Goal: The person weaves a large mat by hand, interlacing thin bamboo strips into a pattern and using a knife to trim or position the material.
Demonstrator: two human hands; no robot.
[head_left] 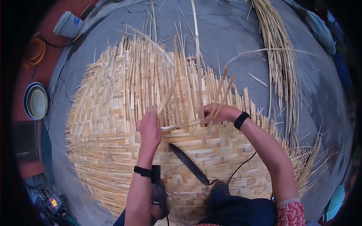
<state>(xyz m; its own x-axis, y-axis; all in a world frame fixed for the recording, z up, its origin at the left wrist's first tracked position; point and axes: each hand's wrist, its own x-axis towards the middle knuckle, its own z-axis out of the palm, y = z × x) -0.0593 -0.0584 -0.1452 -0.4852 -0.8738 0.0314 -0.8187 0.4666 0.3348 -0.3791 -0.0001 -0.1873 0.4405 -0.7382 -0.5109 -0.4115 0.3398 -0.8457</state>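
Note:
A large mat of split reed strips (109, 101), woven in a herringbone pattern, lies under both hands. My left hand (149, 126) is over its middle, the fingers closed at the lower end of a raised reed strip (166, 98). To the right, my right hand (222, 112) reaches in behind several upright strips. Its fingers are bent around the foot of a long strip (198, 75), and the fingertips are partly hidden. Between the hands, loose strips stand up from the weave. A dark, flat, blade-like tool (188, 163) lies on the mat, below the hands.
A bundle of long reed strips (279, 60) lies on the grey floor (233, 34) at right. Along the left edge are a white bucket (68, 25), stacked basins (36, 101) and an orange hose (36, 52). My shoes (218, 188) rest on the mat's near part, beside a thin black cord (241, 164).

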